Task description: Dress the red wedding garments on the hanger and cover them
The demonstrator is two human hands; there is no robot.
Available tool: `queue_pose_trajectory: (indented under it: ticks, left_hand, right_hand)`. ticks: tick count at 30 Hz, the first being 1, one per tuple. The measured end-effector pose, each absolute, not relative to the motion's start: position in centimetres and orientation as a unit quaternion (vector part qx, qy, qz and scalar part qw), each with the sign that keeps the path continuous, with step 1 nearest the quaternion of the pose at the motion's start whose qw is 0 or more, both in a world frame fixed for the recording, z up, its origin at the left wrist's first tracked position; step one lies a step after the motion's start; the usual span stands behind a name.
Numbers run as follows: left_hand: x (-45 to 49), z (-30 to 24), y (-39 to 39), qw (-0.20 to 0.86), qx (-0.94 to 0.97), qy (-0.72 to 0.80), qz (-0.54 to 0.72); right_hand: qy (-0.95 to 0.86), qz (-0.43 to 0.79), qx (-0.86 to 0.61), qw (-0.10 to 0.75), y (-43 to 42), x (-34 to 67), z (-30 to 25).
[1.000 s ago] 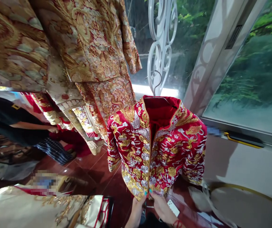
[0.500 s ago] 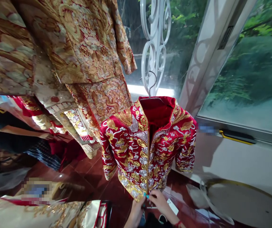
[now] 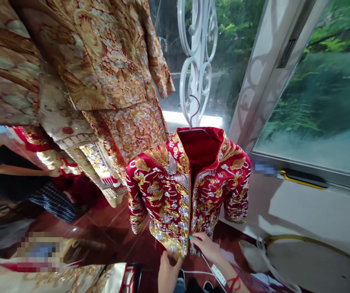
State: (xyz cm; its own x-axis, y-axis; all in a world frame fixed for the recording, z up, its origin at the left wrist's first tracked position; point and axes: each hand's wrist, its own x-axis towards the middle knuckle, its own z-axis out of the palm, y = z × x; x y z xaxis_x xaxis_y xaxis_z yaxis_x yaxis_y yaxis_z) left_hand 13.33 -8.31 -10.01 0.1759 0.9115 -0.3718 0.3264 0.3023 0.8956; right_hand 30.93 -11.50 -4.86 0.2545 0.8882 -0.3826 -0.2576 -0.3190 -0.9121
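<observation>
A red jacket (image 3: 190, 187) thick with gold and silver embroidery hangs in front of me on a wire hanger (image 3: 193, 116). My left hand (image 3: 168, 270) grips the jacket's bottom hem on the left front panel. My right hand (image 3: 204, 246) pinches the hem of the right front panel beside the centre opening, fingers closed on the cloth. Both hands meet at the lower edge of the front closure.
Gold embroidered garments (image 3: 107, 61) hang at upper left. Another person (image 3: 16, 183) in dark clothes bends at the left. A white scrolled metal stand (image 3: 196, 61) and a window (image 3: 315, 89) lie behind. A round white object (image 3: 312, 264) sits on the floor at right; embroidered cloth (image 3: 71, 278) at lower left.
The jacket has shifted slightly left and lower in view. My hands have come up a little higher on the hem, showing more of my wrists.
</observation>
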Motion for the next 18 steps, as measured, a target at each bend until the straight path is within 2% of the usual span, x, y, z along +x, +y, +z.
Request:
queue_pose_trajectory:
  ticks: [2, 4, 7, 11, 15, 18]
  left_hand:
    - [14.2, -7.4, -7.8, 0.415, 0.668, 0.558, 0.264]
    - [15.8, -5.2, -7.2, 0.352, 0.735, 0.528, 0.239]
    - [18.2, -3.8, -6.3, 0.352, 0.746, 0.518, 0.225]
    - [18.9, -5.1, -5.7, 0.337, 0.760, 0.510, 0.220]
    - [17.9, -6.8, -5.6, 0.313, 0.767, 0.511, 0.230]
    - [17.8, -6.2, -5.7, 0.255, 0.787, 0.499, 0.258]
  right_hand:
    - [-0.267, 0.541, -0.605, 0.520, -11.7, 30.2, -4.6]
    - [-0.266, 0.534, -0.610, 0.521, -11.8, 29.4, -4.4]
    - [-0.247, 0.536, -0.613, 0.525, -11.7, 28.6, -4.1]
    - [-0.201, 0.563, -0.605, 0.526, -11.2, 29.1, -2.4]
    - [-0.172, 0.536, -0.580, 0.589, -10.3, 31.2, 3.9]
    - [-0.213, 0.495, -0.554, 0.634, -9.6, 32.6, 9.8]
